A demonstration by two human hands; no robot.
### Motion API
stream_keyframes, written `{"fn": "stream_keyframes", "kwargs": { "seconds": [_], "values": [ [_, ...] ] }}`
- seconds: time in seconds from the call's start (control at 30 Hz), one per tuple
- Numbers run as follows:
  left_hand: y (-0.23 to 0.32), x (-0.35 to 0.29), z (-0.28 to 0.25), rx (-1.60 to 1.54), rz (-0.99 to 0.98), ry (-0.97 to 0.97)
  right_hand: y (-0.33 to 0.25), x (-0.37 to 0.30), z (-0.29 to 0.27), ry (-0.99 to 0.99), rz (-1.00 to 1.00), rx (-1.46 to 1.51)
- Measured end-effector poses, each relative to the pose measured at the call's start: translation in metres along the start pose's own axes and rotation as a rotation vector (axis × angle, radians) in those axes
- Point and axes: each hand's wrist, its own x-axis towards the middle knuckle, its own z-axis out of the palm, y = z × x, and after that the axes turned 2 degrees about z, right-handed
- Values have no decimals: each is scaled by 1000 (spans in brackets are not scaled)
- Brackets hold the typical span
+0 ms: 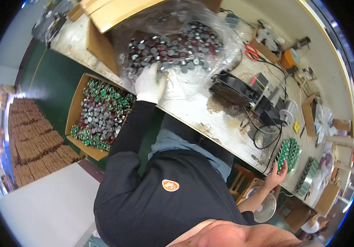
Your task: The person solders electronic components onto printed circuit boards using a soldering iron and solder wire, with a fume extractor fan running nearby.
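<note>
My left hand (148,85), in a white glove, reaches to the near edge of a heap of small round silver metal parts with red wires (177,50). Its fingers are stretched out, with thumb and forefinger apart; the fingertips partly merge with the heap. Clear plastic sheeting (222,41) lies under and around these parts. At the right end of the bench, my bare right hand (277,174) grips the near end of a green circuit board panel (289,153) between thumb and fingers. Small components line the panel in rows.
Below the bench, a cardboard box (73,108) holds green boards wired to round parts. A black fan (231,87), solder spool (289,110) and cables sit mid-bench. Red-handled scissors (251,52) lie behind. More green panels (307,177) lie at right. Stacked brown cartons (37,140) stand far left.
</note>
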Motion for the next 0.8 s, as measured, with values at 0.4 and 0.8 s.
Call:
{"fn": "stream_keyframes", "kwargs": {
  "seconds": [0.4, 0.8],
  "values": [
    [0, 15, -2, 133, 397, -283, -10, -39, 17, -198, -42, -131],
    [5, 12, -11, 169, 471, -348, -23, -31, 57, -163, -230, -450]
  ]
}}
